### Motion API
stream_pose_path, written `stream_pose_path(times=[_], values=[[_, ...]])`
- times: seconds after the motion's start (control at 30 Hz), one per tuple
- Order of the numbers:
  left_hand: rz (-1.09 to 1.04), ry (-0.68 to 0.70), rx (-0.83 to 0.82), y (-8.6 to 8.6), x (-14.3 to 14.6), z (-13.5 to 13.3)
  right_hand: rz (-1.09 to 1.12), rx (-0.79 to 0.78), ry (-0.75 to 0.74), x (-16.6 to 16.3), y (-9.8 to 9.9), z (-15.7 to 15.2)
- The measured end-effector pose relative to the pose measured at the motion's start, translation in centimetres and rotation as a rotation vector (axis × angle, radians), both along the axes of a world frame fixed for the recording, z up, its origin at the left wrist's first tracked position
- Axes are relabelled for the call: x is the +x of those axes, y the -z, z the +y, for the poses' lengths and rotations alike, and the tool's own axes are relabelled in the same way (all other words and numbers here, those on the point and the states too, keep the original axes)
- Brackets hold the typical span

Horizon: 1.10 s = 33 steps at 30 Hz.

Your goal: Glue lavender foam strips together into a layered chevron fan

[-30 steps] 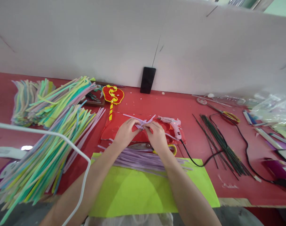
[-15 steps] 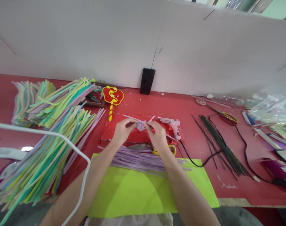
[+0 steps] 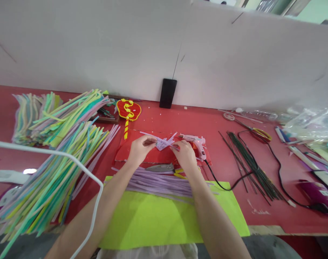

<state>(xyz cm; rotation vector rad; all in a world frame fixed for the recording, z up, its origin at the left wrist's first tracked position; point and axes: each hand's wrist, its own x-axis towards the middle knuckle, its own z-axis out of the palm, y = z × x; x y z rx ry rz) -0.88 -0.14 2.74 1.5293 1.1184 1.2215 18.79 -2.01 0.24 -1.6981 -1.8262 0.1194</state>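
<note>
A small woven piece of lilac pipe cleaners (image 3: 162, 144) is held between both hands above a red board (image 3: 164, 155). My left hand (image 3: 141, 148) pinches its left side, thumb and fingers together. On the other side, my right hand (image 3: 185, 152) pinches a lilac strand that runs out from the piece. A pink glue gun (image 3: 197, 144) lies just right of my right hand. Below the hands are scissors with yellow handles (image 3: 161, 168), partly covered by my right wrist, and a bundle of lilac pipe cleaners (image 3: 158, 184) on a lime-green sheet (image 3: 153, 219).
Pastel pipe cleaners (image 3: 64, 169) spread over the left side, behind a white cable (image 3: 72, 156). A red-and-yellow fan shape (image 3: 128, 109) and a black phone (image 3: 168, 93) stand farther back. To the right lie dark green stems (image 3: 250, 165), scissors (image 3: 261, 134) and plastic bags (image 3: 306, 126).
My right hand has moved slightly right, away from the middle of the woven piece, drawing a lilac strand outward. My left hand stays nearly in place.
</note>
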Motion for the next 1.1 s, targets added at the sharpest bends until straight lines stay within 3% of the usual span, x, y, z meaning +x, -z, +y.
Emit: stream_pose_path(times=[0.13,0.33,0.6,0.87,1.1], values=[[0.004,-0.009,0.001,-0.1,-0.1,-0.1,0.013,-0.023,0.010,-0.1,-0.3,-0.1],[-0.158,0.065,-0.172,-0.2,0.3,-0.3,0.194,0.055,0.019,-0.8,-2.3,-0.5],[-0.233,0.115,-0.214,-0.3,0.6,-0.4,0.496,-0.179,-0.213,-2.8,-4.3,-1.7],[-0.184,0.107,-0.223,-0.4,0.7,-0.6,0.477,-0.153,-0.217,-3.1,-4.3,-1.9],[-0.175,0.095,-0.265,-0.8,1.0,-0.9,0.333,-0.015,-0.220,-3.1,-3.9,-1.7]])
